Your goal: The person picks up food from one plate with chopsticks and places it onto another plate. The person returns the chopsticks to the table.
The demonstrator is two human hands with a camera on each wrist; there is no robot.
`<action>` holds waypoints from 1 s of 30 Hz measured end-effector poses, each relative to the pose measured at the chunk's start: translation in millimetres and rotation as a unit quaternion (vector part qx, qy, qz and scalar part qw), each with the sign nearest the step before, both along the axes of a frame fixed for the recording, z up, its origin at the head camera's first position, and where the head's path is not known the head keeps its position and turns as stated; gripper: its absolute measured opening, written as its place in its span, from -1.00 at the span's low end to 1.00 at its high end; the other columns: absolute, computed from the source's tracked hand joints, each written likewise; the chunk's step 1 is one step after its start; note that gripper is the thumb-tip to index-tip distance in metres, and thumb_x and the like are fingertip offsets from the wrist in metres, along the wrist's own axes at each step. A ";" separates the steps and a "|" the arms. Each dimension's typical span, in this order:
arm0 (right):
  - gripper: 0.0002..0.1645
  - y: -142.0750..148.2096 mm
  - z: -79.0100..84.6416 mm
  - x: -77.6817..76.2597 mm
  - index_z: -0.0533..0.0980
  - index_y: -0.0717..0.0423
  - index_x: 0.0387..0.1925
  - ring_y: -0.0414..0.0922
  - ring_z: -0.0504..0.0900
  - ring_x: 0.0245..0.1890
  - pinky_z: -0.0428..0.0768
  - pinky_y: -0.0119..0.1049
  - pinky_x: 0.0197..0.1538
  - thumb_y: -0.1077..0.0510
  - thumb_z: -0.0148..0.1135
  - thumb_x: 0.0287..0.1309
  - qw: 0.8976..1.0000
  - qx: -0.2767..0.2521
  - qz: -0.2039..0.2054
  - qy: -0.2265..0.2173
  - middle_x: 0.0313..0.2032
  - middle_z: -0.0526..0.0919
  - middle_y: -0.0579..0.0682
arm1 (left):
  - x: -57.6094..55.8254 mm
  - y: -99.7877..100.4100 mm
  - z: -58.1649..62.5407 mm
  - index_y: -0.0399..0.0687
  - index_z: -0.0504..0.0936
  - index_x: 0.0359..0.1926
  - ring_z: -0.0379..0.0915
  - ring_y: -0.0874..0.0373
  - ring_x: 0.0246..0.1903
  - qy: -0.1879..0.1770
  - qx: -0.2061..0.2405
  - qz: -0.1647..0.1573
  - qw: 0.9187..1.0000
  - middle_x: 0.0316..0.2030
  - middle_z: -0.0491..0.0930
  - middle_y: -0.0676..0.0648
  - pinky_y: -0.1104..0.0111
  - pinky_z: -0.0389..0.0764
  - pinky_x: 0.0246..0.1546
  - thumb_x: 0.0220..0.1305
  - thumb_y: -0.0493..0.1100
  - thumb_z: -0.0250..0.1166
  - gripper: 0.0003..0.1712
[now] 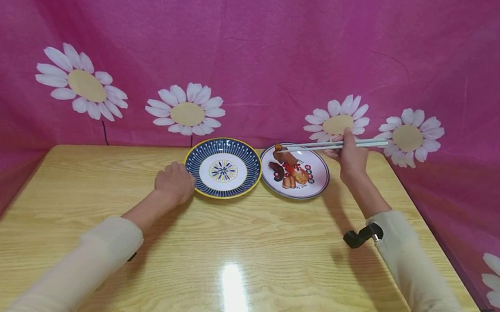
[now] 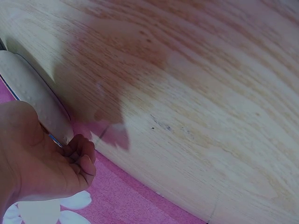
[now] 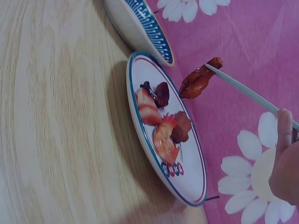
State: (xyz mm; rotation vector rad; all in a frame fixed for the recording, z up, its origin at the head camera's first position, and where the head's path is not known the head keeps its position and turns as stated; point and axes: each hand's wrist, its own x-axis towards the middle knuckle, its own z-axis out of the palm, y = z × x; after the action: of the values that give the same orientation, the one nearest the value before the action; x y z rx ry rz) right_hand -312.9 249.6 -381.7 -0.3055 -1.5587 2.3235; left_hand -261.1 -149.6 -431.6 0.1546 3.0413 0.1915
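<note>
My right hand (image 1: pixel 353 158) holds a pair of pale chopsticks (image 1: pixel 335 145). Their tips grip a glazed brown chicken drumstick (image 3: pixel 198 80), lifted above a white plate (image 3: pixel 194 179) with a dark rim and red inner ring. On that plate lie a shrimp (image 3: pixel 164 140), a dark glossy piece (image 3: pixel 161 94), a pinkish piece (image 3: pixel 147 108) and a brown piece (image 3: pixel 182 127). My left hand (image 1: pixel 175 184) has its fingers curled at the left rim of a deep plate (image 1: pixel 225 182), blue-patterned with a yellow edge, and holds it there.
The two plates stand side by side at the far edge of a wooden table (image 1: pixel 189 272). Directly behind hangs a pink cloth (image 1: pixel 259 64) with white daisies. A black wrist mount (image 1: pixel 361 235) sticks out from the right sleeve.
</note>
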 end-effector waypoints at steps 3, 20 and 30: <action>-0.51 5.7 0.6 1.2 0.53 0.34 -0.53 -0.14 0.63 -0.72 0.64 -0.33 -0.52 0.09 0.04 0.48 1.000 -0.001 -0.008 0.008 -0.63 0.60 0.09 | -0.5 -0.2 0.2 -0.54 0.44 -0.15 0.41 -0.22 -0.13 0.001 0.000 -0.002 1.000 -0.28 0.34 -0.29 -0.06 0.50 -0.10 0.45 -0.12 -0.14 -0.54; -0.49 30.6 -2.7 4.4 0.52 0.44 -0.44 -0.16 0.62 -0.76 0.62 -0.34 -0.57 0.06 0.04 0.48 0.999 -0.008 -0.041 -0.009 -0.68 0.58 0.06 | 1.3 0.8 2.0 -0.55 0.43 -0.11 0.40 -0.21 -0.13 -0.005 -0.001 0.001 1.000 -0.28 0.32 -0.29 -0.05 0.50 -0.10 0.47 -0.12 -0.15 -0.53; -0.50 43.9 2.6 2.1 0.51 0.36 -0.52 -0.16 0.62 -0.76 0.61 -0.36 -0.58 0.09 0.00 0.50 0.999 0.001 -0.046 0.008 -0.69 0.57 0.06 | 0.9 0.8 1.8 -0.57 0.43 -0.09 0.39 -0.21 -0.12 -0.008 -0.007 -0.004 1.000 -0.27 0.32 -0.29 -0.05 0.49 -0.09 0.48 -0.12 -0.15 -0.52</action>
State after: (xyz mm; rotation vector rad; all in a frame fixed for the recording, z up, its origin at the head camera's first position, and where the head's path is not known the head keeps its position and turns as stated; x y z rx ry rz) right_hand -310.8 293.5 -379.2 -0.3499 -1.5068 2.2500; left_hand -260.3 -148.8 -429.8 0.1620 3.0245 0.1688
